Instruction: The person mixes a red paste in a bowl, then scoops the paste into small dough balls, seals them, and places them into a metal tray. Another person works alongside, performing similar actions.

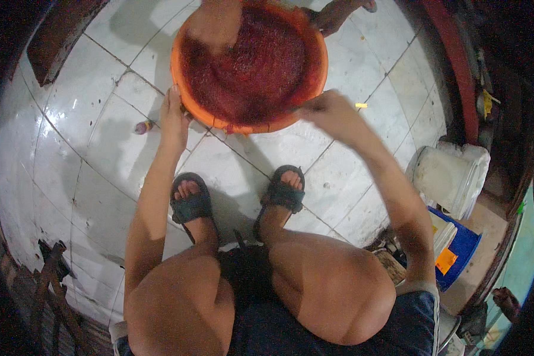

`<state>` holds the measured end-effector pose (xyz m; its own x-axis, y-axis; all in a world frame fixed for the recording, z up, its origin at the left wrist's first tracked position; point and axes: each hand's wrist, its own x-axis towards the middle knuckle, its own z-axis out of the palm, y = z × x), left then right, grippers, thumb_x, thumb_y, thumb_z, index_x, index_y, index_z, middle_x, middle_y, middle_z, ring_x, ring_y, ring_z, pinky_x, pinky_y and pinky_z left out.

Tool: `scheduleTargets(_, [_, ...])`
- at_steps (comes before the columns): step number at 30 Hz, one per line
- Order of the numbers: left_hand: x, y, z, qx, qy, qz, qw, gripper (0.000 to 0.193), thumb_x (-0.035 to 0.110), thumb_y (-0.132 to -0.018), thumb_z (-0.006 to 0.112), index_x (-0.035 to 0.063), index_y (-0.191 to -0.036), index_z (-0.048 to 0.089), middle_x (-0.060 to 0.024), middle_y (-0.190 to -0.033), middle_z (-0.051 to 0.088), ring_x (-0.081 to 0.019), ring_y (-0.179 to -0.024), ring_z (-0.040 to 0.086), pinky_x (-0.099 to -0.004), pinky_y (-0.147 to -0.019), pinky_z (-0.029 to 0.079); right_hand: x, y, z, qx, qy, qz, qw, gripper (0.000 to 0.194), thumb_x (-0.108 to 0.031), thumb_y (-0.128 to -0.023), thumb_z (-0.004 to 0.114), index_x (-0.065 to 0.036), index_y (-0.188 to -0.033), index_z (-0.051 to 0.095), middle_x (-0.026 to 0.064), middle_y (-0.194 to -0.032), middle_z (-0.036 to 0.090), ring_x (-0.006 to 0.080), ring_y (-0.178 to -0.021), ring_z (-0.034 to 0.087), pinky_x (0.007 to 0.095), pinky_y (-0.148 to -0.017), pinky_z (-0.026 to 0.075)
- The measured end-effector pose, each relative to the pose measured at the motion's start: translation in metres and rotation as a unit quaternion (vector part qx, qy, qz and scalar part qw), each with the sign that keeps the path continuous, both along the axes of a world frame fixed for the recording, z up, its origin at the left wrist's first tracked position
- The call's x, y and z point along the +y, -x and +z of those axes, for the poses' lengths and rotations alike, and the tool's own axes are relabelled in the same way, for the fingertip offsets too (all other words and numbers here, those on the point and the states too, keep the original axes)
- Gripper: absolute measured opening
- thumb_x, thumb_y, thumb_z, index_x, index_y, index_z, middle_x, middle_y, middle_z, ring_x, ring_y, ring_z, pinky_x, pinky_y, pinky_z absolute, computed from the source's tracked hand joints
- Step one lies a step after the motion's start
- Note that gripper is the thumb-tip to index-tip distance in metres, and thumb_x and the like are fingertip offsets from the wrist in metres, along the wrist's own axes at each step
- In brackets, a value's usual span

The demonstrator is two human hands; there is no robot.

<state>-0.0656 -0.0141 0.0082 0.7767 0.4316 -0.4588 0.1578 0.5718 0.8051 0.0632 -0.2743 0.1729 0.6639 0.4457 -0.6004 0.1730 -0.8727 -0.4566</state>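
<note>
A round orange plastic basin (325, 58) stands on the tiled floor before me, holding a wet, dark red mass (258, 66). My left hand (174, 119) grips the basin's left side, thumb up along the wall and fingers partly hidden behind it. At the near right rim is my right hand (333, 113), blurred, with its fingertips bent at the basin's edge; whether they pinch anything is unclear. From the top of the view another person's hand (216, 31) reaches into the red mass, its fingers hidden.
A small capped bottle (143, 127) lies left of the basin. White plastic buckets (445, 178) and a blue container (460, 249) stand at the right. A yellow scrap (361, 105) is on the tiles. My sandalled feet (191, 196) are between my arms. Dark wooden pieces (53, 276) stand lower left.
</note>
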Motion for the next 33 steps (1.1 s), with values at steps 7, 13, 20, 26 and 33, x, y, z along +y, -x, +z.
scheduleTargets(7, [0.001, 0.0, 0.002, 0.014, -0.008, 0.005, 1.0, 0.053, 0.045, -0.102, 0.044, 0.0031, -0.135, 0.043, -0.0085, -0.129, 0.055, -0.0196, -0.113, 0.057, -0.039, -0.094, 0.048, -0.002, -0.027, -0.007, -0.362, 0.159, 0.24, 0.887, 0.014, -0.011, -0.084, 0.059, -0.003, -0.086, 0.071, 0.0177, -0.077, 0.069, 0.0319, -0.075, 0.07, 0.0449, -0.065, 0.056])
scheduleTargets(13, [0.001, 0.0, 0.003, 0.03, 0.006, 0.009, 0.999, 0.054, 0.045, -0.102, 0.046, 0.0032, -0.135, 0.042, -0.0087, -0.129, 0.054, -0.0202, -0.114, 0.057, -0.0406, -0.095, 0.048, -0.003, 0.021, -0.042, -0.224, 0.131, 0.217, 0.941, 0.013, -0.008, -0.081, 0.058, -0.002, -0.086, 0.068, 0.0193, -0.079, 0.067, 0.0338, -0.075, 0.069, 0.0443, -0.064, 0.056])
scheduleTargets(20, [0.002, 0.002, -0.002, 0.032, -0.014, -0.013, 0.999, 0.057, 0.046, -0.102, 0.042, 0.0027, -0.139, 0.038, -0.0099, -0.132, 0.053, -0.0212, -0.117, 0.055, -0.0421, -0.096, 0.048, 0.015, 0.02, -0.032, 0.063, -0.106, -0.088, 0.989, 0.024, -0.022, -0.083, 0.063, 0.0, -0.089, 0.068, 0.0209, -0.084, 0.07, 0.0428, -0.083, 0.067, 0.0488, -0.075, 0.055])
scheduleTargets(26, [0.001, 0.0, 0.0, 0.021, -0.019, 0.007, 1.0, 0.055, 0.044, -0.103, 0.041, 0.001, -0.138, 0.038, -0.0113, -0.131, 0.054, -0.0223, -0.116, 0.057, -0.0419, -0.095, 0.049, 0.002, -0.024, 0.022, -0.307, 0.15, 0.172, 0.924, 0.017, -0.015, -0.086, 0.061, -0.003, -0.089, 0.073, 0.0171, -0.082, 0.068, 0.0353, -0.079, 0.069, 0.0448, -0.07, 0.055])
scheduleTargets(33, [0.003, 0.001, 0.003, 0.015, -0.011, -0.014, 1.0, 0.053, 0.043, -0.104, 0.04, 0.0012, -0.137, 0.04, -0.0114, -0.13, 0.054, -0.0227, -0.115, 0.058, -0.0411, -0.094, 0.05, 0.0, -0.004, -0.023, -0.283, 0.171, 0.272, 0.904, 0.013, -0.007, -0.084, 0.056, -0.006, -0.083, 0.068, 0.0176, -0.079, 0.068, 0.0331, -0.079, 0.07, 0.0439, -0.066, 0.057])
